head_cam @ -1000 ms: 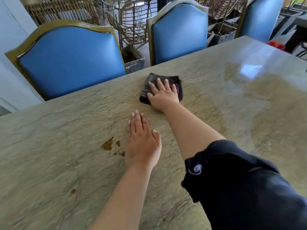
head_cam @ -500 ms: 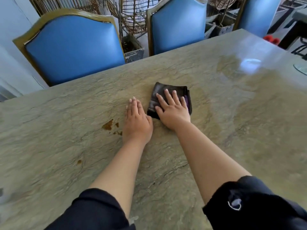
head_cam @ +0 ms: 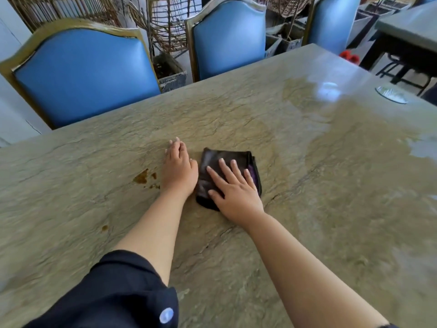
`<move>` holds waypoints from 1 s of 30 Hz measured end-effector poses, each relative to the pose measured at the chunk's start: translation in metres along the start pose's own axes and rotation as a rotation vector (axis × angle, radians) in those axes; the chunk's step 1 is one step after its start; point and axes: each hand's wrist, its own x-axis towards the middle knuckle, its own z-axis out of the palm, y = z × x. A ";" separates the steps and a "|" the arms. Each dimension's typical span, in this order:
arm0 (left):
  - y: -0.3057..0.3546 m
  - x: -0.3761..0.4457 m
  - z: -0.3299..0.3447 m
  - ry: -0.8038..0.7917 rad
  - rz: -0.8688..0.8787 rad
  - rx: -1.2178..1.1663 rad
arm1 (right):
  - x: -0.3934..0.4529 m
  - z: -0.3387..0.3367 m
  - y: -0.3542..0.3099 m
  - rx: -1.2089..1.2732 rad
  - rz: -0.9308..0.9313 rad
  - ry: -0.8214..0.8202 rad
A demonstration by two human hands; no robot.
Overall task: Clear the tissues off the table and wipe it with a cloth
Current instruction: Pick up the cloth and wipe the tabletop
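Observation:
A dark folded cloth (head_cam: 212, 162) lies on the stone table (head_cam: 331, 185) near its middle. My right hand (head_cam: 234, 190) presses flat on the cloth with fingers spread. My left hand (head_cam: 178, 171) rests flat on the bare table just left of the cloth, its edge touching the cloth. Brown stains (head_cam: 142, 177) mark the table left of my left hand, and a smaller brown spot (head_cam: 104, 227) sits nearer me. No tissues are in view.
Three blue padded chairs (head_cam: 82, 74) (head_cam: 227, 39) (head_cam: 331, 22) stand along the far edge. A wet sheen (head_cam: 326, 91) covers the right part of the table, where a round glass disc (head_cam: 391, 94) lies by the right edge. Wicker items stand behind the chairs.
My right hand has drawn the cloth back from near the far edge toward me, beside my left hand. The left hand has stayed flat on the table.

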 end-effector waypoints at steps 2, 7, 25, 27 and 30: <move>0.003 -0.005 -0.011 -0.001 -0.065 -0.245 | -0.013 -0.010 0.007 0.282 -0.028 0.058; 0.036 -0.055 0.005 0.050 0.396 -0.078 | -0.031 -0.013 0.035 0.313 0.506 0.441; -0.018 -0.086 0.002 -0.113 0.428 0.390 | -0.028 0.015 -0.014 0.145 0.328 0.282; -0.030 -0.072 -0.007 -0.141 0.475 0.393 | -0.029 0.027 -0.038 0.162 0.346 0.283; -0.058 -0.041 -0.021 -0.085 0.374 0.352 | -0.029 0.035 -0.051 0.125 0.338 0.288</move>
